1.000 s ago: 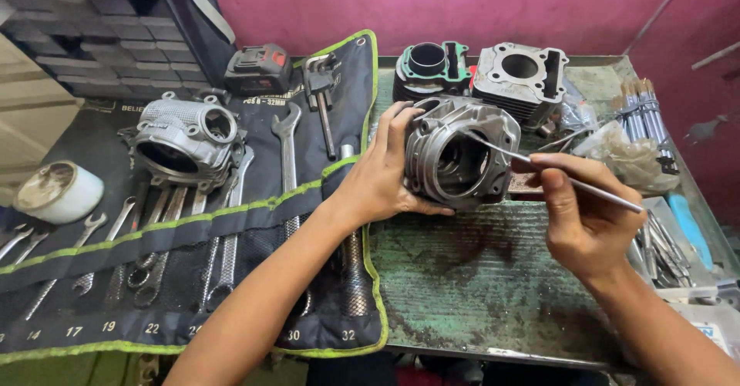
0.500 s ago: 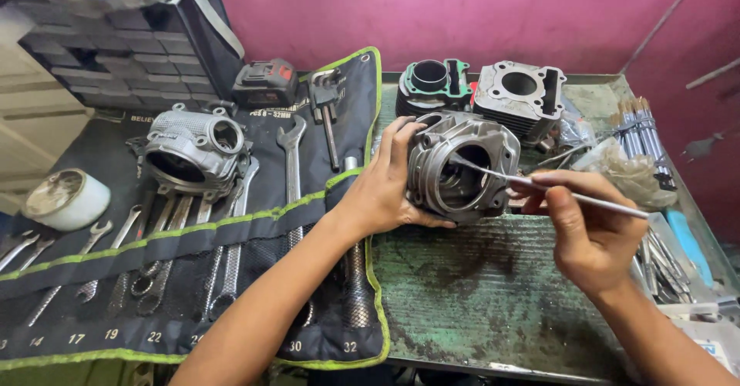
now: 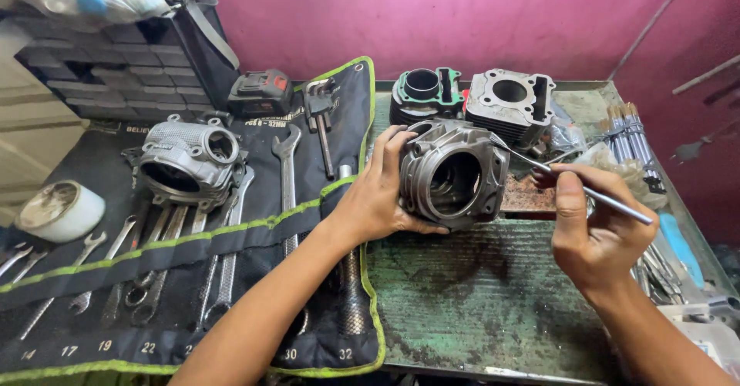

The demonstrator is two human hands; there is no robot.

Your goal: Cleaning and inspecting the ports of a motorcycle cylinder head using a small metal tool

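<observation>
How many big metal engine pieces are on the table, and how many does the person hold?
Held in the left hand: 1, grey cylinder
Cylinders at the back: 2, green-topped cylinder, silver cylinder
On the tool roll: 1, cylinder head
Total: 4

Left hand (image 3: 379,201) cupping the side of a grey finned metal engine cylinder (image 3: 453,173), tipped so the bore faces the camera, sitting on a worn green tabletop (image 3: 493,293). Right hand (image 3: 597,235) pinching a thin silver metal rod (image 3: 574,185), tip right at the cylinder's upper right edge. Two more cylinder blocks behind: dark one with a green gasket (image 3: 422,93), pale grey one (image 3: 509,101). Black tool roll with green trim (image 3: 154,278) off to the left, full of wrenches, grey cylinder head (image 3: 189,158) on top.
</observation>
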